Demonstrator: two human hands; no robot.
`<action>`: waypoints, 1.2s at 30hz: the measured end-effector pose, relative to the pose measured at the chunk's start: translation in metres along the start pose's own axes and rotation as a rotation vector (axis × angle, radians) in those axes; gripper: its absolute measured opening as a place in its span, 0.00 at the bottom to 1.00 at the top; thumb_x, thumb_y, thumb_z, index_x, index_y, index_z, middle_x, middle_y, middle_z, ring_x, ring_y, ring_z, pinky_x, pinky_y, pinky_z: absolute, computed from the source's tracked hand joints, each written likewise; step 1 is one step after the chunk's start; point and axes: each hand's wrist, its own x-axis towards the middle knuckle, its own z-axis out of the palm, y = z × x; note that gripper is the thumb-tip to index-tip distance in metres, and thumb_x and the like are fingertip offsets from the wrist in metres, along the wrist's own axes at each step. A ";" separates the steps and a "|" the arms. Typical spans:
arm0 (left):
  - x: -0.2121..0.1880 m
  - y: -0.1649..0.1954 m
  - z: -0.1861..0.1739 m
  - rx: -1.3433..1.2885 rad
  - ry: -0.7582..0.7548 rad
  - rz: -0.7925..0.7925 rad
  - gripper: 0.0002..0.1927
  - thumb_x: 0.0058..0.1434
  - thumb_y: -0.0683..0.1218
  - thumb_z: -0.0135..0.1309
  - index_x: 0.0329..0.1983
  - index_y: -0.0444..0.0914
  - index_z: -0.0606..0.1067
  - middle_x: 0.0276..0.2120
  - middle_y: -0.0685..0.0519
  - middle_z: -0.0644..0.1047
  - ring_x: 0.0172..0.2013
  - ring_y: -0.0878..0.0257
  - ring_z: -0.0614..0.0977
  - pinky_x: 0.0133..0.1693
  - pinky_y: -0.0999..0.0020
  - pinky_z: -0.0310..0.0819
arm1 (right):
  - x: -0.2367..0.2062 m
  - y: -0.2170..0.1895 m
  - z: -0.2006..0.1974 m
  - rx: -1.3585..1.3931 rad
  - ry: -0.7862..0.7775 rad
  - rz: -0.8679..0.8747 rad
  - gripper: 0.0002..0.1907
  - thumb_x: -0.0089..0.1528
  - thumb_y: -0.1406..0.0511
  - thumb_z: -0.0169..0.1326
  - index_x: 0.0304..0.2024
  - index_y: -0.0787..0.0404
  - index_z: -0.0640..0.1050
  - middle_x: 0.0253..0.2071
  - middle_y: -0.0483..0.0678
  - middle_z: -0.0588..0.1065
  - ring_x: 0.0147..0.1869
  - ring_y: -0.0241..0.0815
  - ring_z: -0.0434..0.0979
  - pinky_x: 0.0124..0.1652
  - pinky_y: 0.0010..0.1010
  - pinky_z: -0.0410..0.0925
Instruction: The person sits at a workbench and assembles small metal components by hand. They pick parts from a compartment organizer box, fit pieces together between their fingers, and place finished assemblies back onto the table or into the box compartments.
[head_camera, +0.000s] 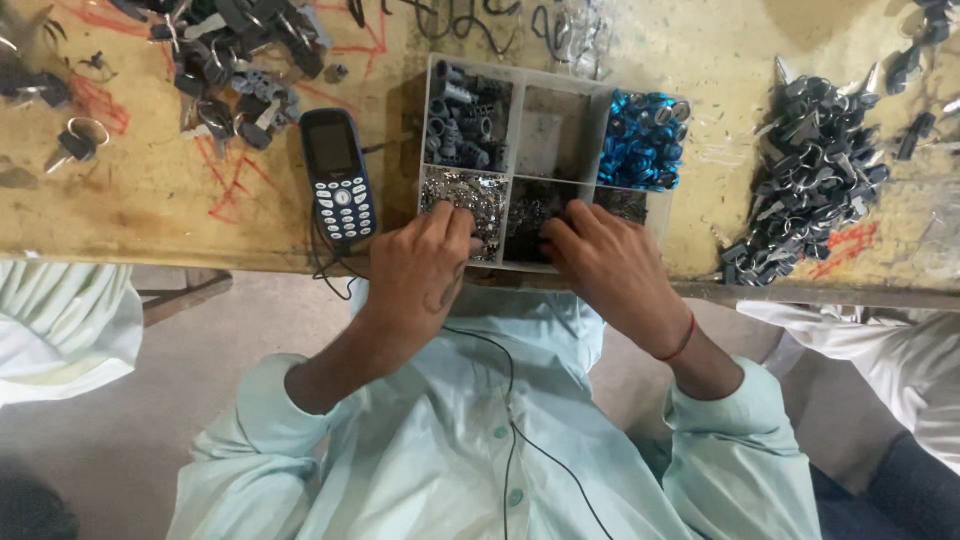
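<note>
Both hands dig in the compartment tray (520, 82): left hand (425, 262) pinches silver bits (455, 192), right hand (610, 262) curls narrowly over dark parts (535, 205); picking step, next needs fine pinching.

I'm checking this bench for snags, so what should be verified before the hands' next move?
1. Left hand reaches the silvery-parts compartment: ok.
2. Right hand reaches the dark-parts compartment: ok.
3. Fingers holding a part: cannot tell, the fingertips are curled under.
4. Tray fully on the table: cannot tell, the hands hide its near rim.
5. Phone apart from the tray: ok.
6. Phone cable away from the left hand: not ok, it dangles close by.
</note>
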 end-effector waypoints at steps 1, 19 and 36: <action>0.000 -0.001 0.001 0.019 0.001 0.030 0.09 0.57 0.42 0.58 0.37 0.37 0.70 0.35 0.49 0.73 0.37 0.51 0.81 0.33 0.55 0.75 | 0.002 0.000 0.002 -0.018 -0.011 -0.001 0.07 0.60 0.64 0.59 0.36 0.59 0.74 0.34 0.49 0.69 0.40 0.48 0.76 0.33 0.41 0.68; -0.005 -0.002 -0.009 0.041 -0.008 0.091 0.11 0.52 0.40 0.57 0.37 0.35 0.70 0.36 0.47 0.73 0.38 0.51 0.82 0.32 0.59 0.77 | 0.000 -0.002 0.009 0.042 -0.007 0.058 0.08 0.64 0.65 0.57 0.40 0.62 0.73 0.37 0.51 0.69 0.40 0.51 0.75 0.35 0.43 0.67; -0.007 0.020 -0.011 -0.579 0.312 0.023 0.07 0.60 0.38 0.65 0.39 0.33 0.79 0.34 0.49 0.80 0.33 0.59 0.83 0.35 0.67 0.76 | -0.012 0.002 0.014 0.540 0.177 0.276 0.05 0.66 0.73 0.55 0.43 0.64 0.73 0.38 0.53 0.73 0.39 0.52 0.77 0.38 0.37 0.69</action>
